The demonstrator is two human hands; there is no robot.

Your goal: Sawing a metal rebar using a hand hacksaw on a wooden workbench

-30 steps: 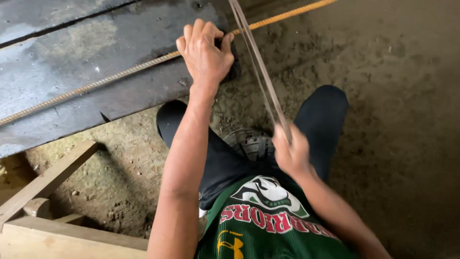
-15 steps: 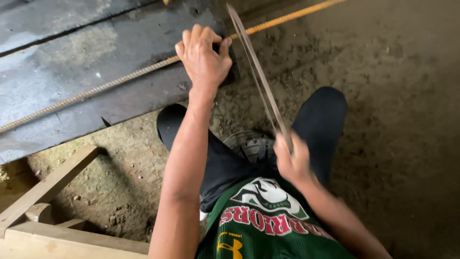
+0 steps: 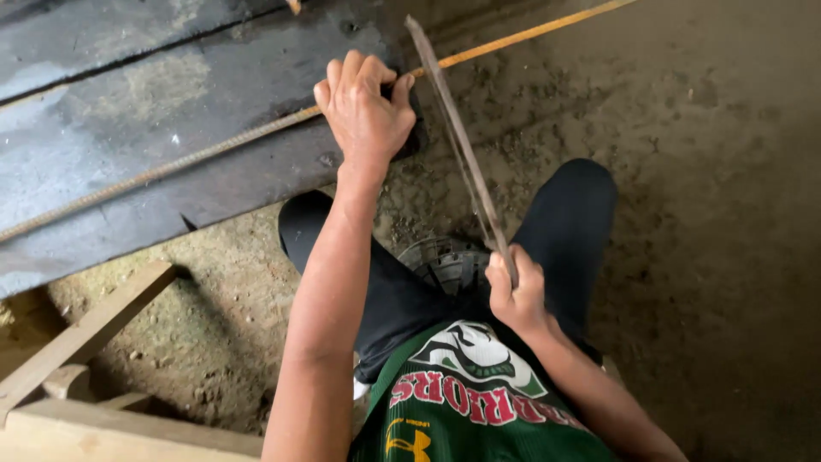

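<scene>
A long, thin, rust-brown ribbed steel rod [image 3: 197, 158] is lying across a dark grey, worn flat board [image 3: 128, 111] and running on to the upper right over the brown dirt ground [image 3: 710, 171], where it looks orange-yellow. It is passing directly under the left hand [image 3: 363, 107], which is pressing it down at the board's right edge.

The left arm is reaching straight forward and away from the body, nearly fully extended, with the back of the hand facing up. The fingers are curling down over the rod, clamping it against the board.

Just to the right of that hand, a narrow, dull grey metal saw blade [image 3: 457, 141] is crossing the rod at a slant, its far tip pointing up and away. The right hand [image 3: 513, 291] is sitting close to the body between the knees, its arm bent, the fingers wrapping tightly in a fist around the blade's near end.

The person is crouching in black shorts and a green printed shirt. Pale wooden planks [image 3: 85, 342] are lying at the lower left.
</scene>
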